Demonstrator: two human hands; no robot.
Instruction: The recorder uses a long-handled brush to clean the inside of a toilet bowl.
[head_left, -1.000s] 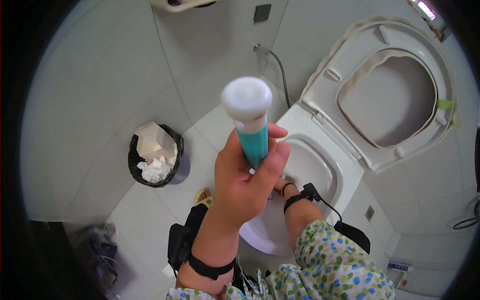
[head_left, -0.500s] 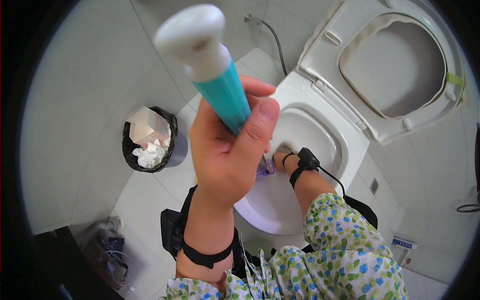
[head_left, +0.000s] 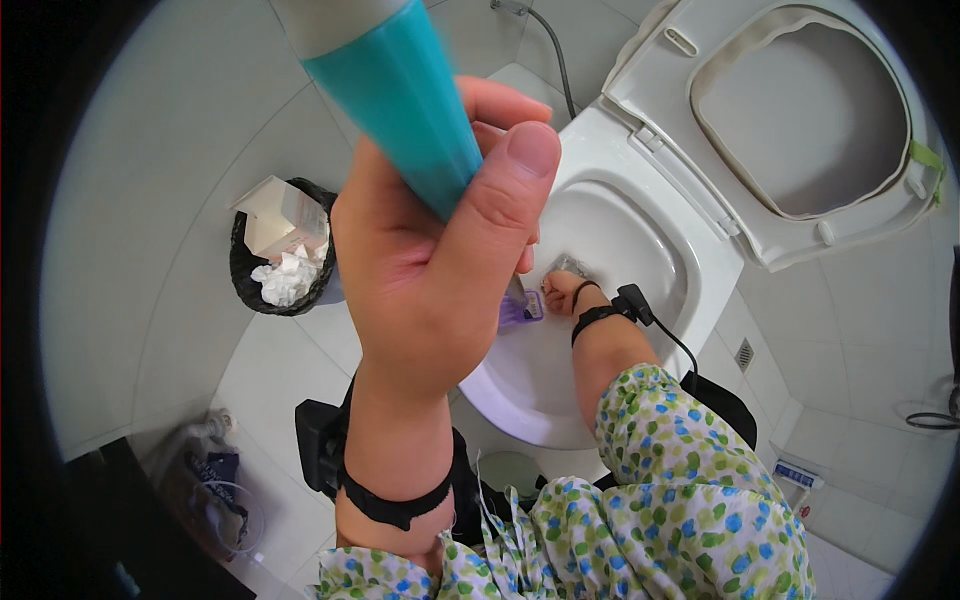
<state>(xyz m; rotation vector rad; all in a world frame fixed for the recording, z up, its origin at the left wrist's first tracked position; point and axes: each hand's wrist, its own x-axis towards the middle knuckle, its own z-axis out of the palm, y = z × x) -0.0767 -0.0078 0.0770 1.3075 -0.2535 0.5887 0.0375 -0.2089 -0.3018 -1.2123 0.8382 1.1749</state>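
Observation:
My left hand (head_left: 430, 250), raised close in front of me, is closed round the teal handle (head_left: 400, 100) of what looks like a toilet brush. Its pale end runs out of the top of the picture. A greyish shaft (head_left: 516, 291) shows below my fingers. Beside it, a purple piece (head_left: 522, 308) lies against the left inner side of the toilet bowl (head_left: 630, 215); whether the two are joined I cannot tell. My right hand (head_left: 562, 292) reaches down into the bowl, its fingers curled. At the fingertips is a small silvery-grey patch (head_left: 573, 266), too small to name.
The toilet seat and lid (head_left: 655, 110) stand raised behind the bowl. To the left, a black-lined bin (head_left: 318, 285) holds a carton and crumpled tissue. A grey hose (head_left: 560, 70) hangs by the wall. A floor drain (head_left: 744, 353) is at the right.
My left hand and the teal handle have come up and nearer, so the white end is now cut off. My right hand remains in the bowl. The view has shifted slightly.

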